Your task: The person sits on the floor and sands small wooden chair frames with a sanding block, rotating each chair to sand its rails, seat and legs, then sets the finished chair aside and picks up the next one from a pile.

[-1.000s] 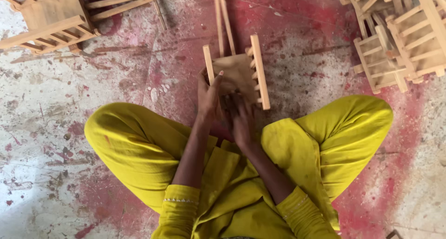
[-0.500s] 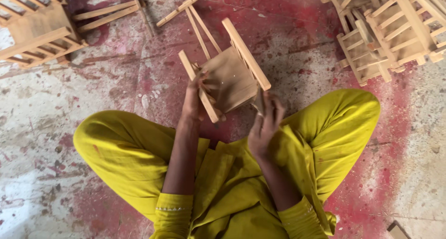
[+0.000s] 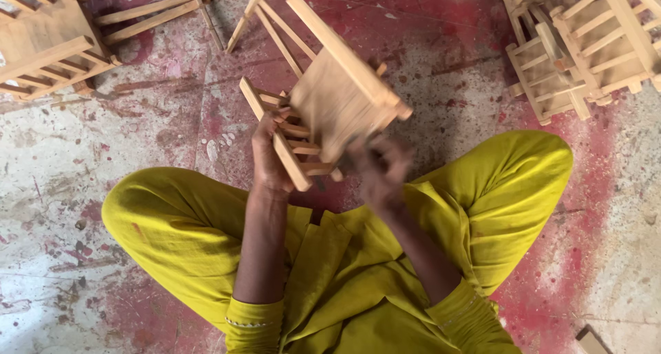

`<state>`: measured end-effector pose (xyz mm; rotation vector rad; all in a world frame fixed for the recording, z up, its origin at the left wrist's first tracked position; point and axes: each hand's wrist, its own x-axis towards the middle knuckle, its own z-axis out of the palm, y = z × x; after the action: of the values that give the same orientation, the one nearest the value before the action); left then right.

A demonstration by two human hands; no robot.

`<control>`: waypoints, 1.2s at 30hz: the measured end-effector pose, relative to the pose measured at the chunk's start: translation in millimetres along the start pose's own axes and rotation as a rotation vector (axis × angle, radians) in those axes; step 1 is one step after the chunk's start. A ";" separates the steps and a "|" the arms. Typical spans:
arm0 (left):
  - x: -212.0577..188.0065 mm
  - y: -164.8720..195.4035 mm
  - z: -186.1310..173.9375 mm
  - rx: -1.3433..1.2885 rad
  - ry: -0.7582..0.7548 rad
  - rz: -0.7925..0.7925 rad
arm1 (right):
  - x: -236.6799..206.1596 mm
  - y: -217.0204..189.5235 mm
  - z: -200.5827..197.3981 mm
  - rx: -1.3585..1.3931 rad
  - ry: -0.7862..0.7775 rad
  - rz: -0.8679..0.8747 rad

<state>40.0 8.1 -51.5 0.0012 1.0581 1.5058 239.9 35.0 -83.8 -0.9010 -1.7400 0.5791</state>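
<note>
- Both hands at the wooden stool (image 3: 337,103), now tipped up above our lap.
- Left hand (image 3: 270,154) clasps a slatted side.
- Right hand (image 3: 379,168), blurred, has shifted to the lower edge; grip unclear.

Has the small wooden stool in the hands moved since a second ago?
Yes. The wooden stool has been lifted and tilted, rotated relative to the loose sticks on the floor behind it.

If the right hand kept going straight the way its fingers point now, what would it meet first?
Probably the small wooden stool held just ahead of it. The right hand is motion-blurred, so whether it already touches the seat is unclear.
</note>
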 end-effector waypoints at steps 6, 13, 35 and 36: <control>-5.0 17.4 8.8 0.023 0.027 0.043 | 27.8 -22.6 2.3 0.922 -0.204 0.491; -6.7 20.1 4.5 0.003 0.055 -0.011 | 42.2 -18.4 -12.1 -0.146 0.038 -0.167; 42.6 -12.2 -29.6 0.185 -0.081 0.153 | 7.8 -12.1 -57.6 -0.125 -0.161 -0.253; 45.8 -14.3 -29.2 0.176 -0.131 0.194 | 10.6 -15.3 -66.1 -0.098 -0.126 -0.264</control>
<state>22.9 24.7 -102.4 0.3297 1.1057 1.5569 295.7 31.5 -44.0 -0.6978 -1.9769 0.3857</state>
